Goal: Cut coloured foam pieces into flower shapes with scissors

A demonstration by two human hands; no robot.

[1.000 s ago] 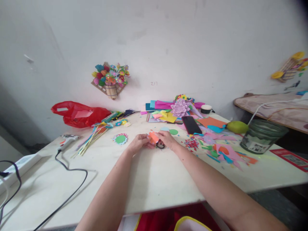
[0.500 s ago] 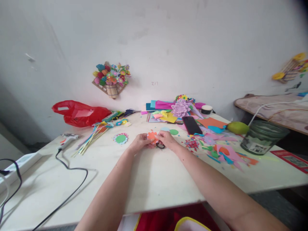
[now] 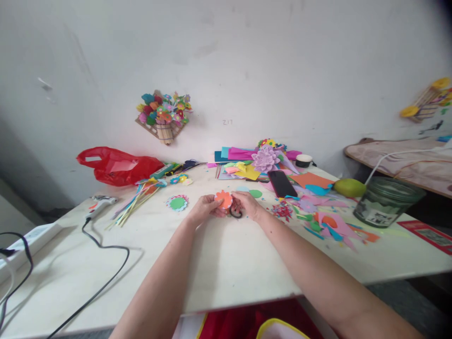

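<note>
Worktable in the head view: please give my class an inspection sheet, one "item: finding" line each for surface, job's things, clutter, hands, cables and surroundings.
Surface: pale table, scattered with small cut specks.
Job's things: orange scalloped cutout in hand; green-centred cutout lying left of it.
Clutter: coloured scraps, phone, glass jar, red bag.
Hands: left hand pinches the orange cutout; right hand is at its right edge, grip unclear, beside a dark loop.
Cables: black cable trails loosely from the glue gun.
Surroundings: flower decoration on the wall; other people, nothing seen.
</note>
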